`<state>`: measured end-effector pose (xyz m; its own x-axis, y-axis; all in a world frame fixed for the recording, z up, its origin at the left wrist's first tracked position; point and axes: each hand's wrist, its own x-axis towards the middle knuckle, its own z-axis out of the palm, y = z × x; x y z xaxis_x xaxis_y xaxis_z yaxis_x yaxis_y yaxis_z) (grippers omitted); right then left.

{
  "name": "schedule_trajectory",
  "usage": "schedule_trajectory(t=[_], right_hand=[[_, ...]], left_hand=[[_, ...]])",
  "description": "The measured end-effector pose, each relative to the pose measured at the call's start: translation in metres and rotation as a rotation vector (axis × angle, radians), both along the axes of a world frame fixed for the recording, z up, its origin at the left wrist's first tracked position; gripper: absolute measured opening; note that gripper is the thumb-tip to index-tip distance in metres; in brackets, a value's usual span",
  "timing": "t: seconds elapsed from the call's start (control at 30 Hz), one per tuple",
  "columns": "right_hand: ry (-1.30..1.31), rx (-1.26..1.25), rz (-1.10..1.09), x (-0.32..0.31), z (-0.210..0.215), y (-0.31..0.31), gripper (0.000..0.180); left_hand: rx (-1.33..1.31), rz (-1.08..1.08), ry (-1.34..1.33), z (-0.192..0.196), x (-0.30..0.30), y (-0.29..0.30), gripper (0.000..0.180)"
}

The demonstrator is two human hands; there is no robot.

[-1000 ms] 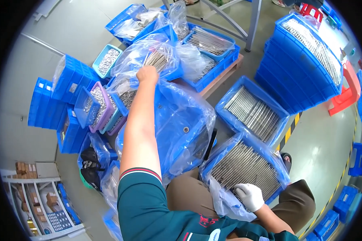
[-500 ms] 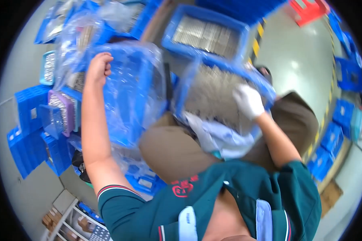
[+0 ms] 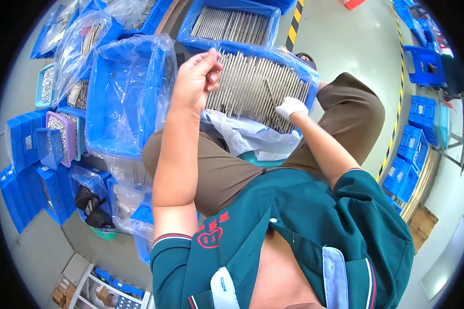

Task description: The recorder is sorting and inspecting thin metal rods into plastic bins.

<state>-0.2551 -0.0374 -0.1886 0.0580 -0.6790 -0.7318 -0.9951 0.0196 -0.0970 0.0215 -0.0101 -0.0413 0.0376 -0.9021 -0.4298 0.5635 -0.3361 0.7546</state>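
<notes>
A blue bin (image 3: 313, 82) lined with plastic stands before my knees, filled with slim metal rods (image 3: 242, 82) lying side by side. My right hand (image 3: 292, 107), in a white glove, is closed at the near right part of these rods. One metal rod (image 3: 270, 91) slants up from its fingertips, across the others. My bare left hand (image 3: 198, 77) hovers over the bin's left edge, its fingers curled and pinched together. Whatever is between those fingers, if anything, cannot be made out. Crumpled pale cloth or sheeting (image 3: 242, 136) hangs over the bin's near side.
To the left stands a blue bin (image 3: 95, 108) lined with clear plastic. Another blue bin (image 3: 188, 26) of rods sits beyond the middle one. Small baskets of metal parts, including a purple one (image 3: 69, 139), stand far left. Striped floor tape (image 3: 294, 26) and a blue stool (image 3: 425, 64) lie right.
My left hand has moved right, from over the left bin to the rod bin's edge. My right hand has come nearer to me, and a slanting rod now shows at it. The view has shifted.
</notes>
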Motion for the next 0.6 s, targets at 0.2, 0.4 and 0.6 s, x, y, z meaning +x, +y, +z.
schedule_trajectory(t=[0.2,0.4,0.6], right_hand=[[0.005,-0.29,-0.179,0.023,-0.004,0.032,0.027],[0.094,-0.246,-0.391,-0.006,-0.012,0.018,0.03],[0.214,-0.25,-0.435,-0.013,-0.004,0.016,0.038]], left_hand=[[0.014,0.084,-0.051,-0.003,0.001,-0.004,0.024],[0.043,0.148,-0.039,-0.001,0.01,-0.001,0.024],[-0.04,0.094,-0.023,0.003,0.014,0.002,0.029]])
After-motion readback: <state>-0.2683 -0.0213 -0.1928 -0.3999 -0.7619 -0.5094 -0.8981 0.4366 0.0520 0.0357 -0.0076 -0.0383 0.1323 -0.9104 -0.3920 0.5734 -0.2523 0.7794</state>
